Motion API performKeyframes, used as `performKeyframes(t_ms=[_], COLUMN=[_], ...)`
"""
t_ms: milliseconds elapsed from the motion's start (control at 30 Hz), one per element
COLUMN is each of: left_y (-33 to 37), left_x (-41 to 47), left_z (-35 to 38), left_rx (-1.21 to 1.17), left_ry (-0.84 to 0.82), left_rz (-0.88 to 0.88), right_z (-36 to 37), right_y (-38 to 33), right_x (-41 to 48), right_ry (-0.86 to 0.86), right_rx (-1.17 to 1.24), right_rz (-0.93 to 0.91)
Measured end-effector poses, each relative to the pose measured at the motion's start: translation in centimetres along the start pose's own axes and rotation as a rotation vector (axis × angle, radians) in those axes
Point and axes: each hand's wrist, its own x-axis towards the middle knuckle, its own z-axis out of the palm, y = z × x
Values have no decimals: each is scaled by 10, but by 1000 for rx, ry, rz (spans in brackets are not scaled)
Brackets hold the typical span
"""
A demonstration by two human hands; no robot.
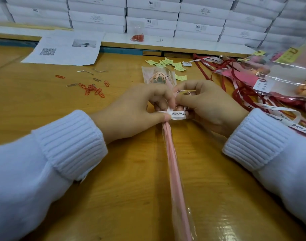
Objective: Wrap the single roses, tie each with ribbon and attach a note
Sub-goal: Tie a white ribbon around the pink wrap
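The rose, already wrapped, lies at centre, stem toward 6 o'clock. The ribbon is pinched round it by the left hand and right hand; the knot seems unfinished. Notes at 12 o'clock remain unattached.

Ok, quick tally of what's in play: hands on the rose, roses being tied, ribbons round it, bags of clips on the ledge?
Hands, left hand and right hand: 2
Wrapped rose being tied: 1
White ribbon round it: 1
Bag of red clips on the ledge: 1
Total: 5
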Motion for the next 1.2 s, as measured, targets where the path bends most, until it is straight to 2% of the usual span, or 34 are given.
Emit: performKeyframes(t_ms=[200,267,333,433,533,633,967,1067,1200], left_y=[5,4,2,-1,-3,-4,-5,-5,-6], left_x=[0,0,0,1,-1,-1,-1,-1,0], left_z=[0,0,-1,0,1,2,1,1,1], left_rx=[122,129,113,30,-76,-127,-253,-296,-362], left_ry=[59,42,34,51,57,55,19,25,72], left_rz=[4,-8,-30,-81,-121,-143,-225,-250,-302], right_z=[-4,-6,-9,-12,-13,-10,-1,0,-6], right_y=[-2,-2,-2,-7,-12,-9,-2,0,0], right_x=[1,0,0,-1,-5,-6,-4,-3,-2], right_ry=[16,36,94,117,-72,-206,-70,-73,-132], right_rx=[7,-156,-395,-660,-772,-799,-828,-783,-597], right_rz=[104,97,-2,-259,-372,-376,-453,-386,-231])
